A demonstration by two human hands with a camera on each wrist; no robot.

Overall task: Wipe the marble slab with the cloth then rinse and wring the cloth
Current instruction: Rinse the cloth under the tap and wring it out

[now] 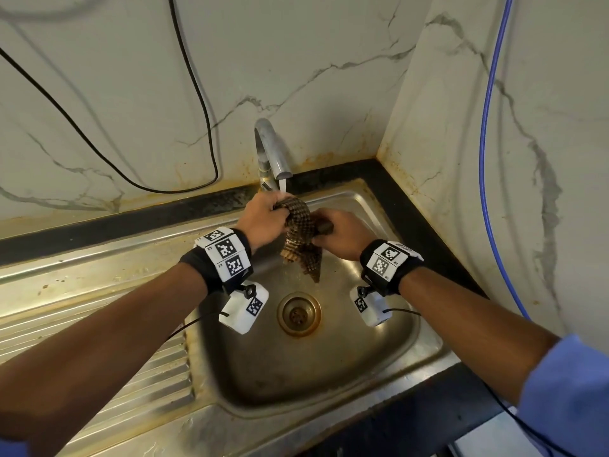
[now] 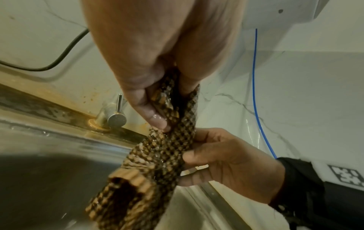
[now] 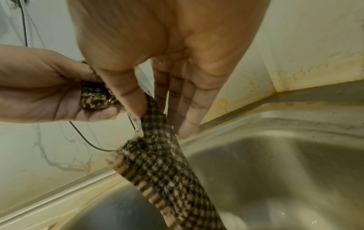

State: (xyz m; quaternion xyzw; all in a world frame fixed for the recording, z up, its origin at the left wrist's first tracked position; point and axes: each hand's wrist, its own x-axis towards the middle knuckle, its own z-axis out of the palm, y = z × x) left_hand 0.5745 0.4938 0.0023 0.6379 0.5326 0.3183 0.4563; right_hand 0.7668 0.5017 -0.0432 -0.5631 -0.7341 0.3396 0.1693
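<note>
left hand (image 1: 263, 217): fingers curled, gripping upper end of wet checked cloth (image 1: 301, 237) under running tap (image 1: 271, 150) | right hand (image 1: 339, 234): thumb and fingers pinching cloth mid-length | cloth hangs over steel sink (image 1: 329, 367) basin, above drain (image 1: 299, 313) | wrist bands: square coded markers, no readable text | blue cable (image 1: 486, 159) on right wall

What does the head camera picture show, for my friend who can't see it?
Two hands, the left hand and the right hand, hold a wet brown checked cloth under water running from a metal tap. Below is a stained steel sink, with marble walls behind.
</note>
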